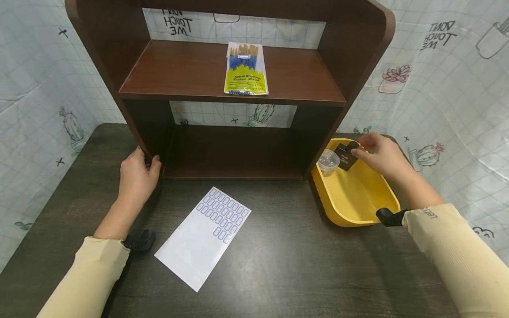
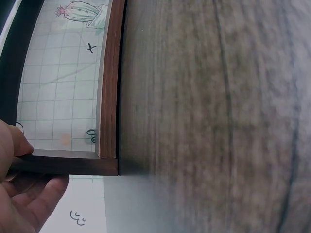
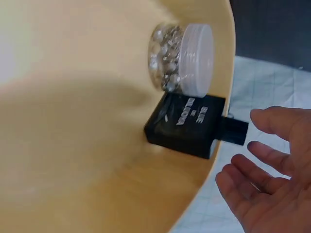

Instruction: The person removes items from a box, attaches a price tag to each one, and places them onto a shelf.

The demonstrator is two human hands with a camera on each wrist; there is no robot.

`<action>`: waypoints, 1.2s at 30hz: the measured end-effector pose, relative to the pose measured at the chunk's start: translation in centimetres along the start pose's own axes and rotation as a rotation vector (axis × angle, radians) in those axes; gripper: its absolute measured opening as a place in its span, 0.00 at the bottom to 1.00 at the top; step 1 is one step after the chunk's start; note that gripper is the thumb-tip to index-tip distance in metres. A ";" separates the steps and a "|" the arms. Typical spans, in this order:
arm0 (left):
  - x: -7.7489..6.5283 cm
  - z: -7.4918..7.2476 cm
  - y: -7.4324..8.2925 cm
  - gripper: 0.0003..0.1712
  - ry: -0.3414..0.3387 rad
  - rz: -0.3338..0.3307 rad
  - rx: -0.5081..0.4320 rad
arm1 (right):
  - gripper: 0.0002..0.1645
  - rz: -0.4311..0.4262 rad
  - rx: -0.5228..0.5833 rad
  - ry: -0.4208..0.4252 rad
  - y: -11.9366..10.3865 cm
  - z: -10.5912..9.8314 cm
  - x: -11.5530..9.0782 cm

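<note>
My left hand grips the lower front edge of the left side panel of a dark brown wooden shelf. In the left wrist view the thumb lies on the panel's inner side and the fingers on its outer side. On the right, my right hand reaches over the rim of a yellow bin. A black perfume bottle leans against the bin's wall, cap up. The right thumb and fingers are spread around the cap, with a gap showing in the right wrist view.
Beside the bottle is a clear round jar of small shiny pieces with a whitish lid. A pack of artist brushes lies on the upper shelf board. A white label sheet rests on the dark table. Patterned sheeting hangs around.
</note>
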State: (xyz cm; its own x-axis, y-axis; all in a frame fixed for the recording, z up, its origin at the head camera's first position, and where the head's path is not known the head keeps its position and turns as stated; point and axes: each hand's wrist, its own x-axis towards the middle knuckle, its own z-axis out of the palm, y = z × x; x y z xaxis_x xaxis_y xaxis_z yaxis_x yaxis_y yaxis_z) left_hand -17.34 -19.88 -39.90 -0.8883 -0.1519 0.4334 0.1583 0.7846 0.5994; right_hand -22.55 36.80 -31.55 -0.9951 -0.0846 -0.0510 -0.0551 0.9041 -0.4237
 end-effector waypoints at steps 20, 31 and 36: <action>0.4 0.4 0.4 0.13 -0.016 -0.026 -0.001 | 0.31 0.057 -0.080 -0.065 1.6 2.2 1.7; 0.3 0.3 0.3 0.13 -0.008 -0.028 0.014 | 0.30 0.056 -0.093 -0.039 1.3 2.5 1.7; 0.1 0.0 0.2 0.14 -0.016 -0.032 0.010 | 0.29 0.051 -0.090 -0.029 1.0 2.7 1.7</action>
State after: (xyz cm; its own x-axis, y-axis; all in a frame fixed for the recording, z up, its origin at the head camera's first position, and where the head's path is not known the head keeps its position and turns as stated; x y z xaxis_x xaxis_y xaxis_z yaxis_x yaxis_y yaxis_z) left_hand -17.36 -19.73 -39.71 -0.8997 -0.1672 0.4032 0.1255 0.7857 0.6058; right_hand -24.03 36.46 -34.54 -0.9941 -0.0479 -0.0970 -0.0125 0.9415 -0.3368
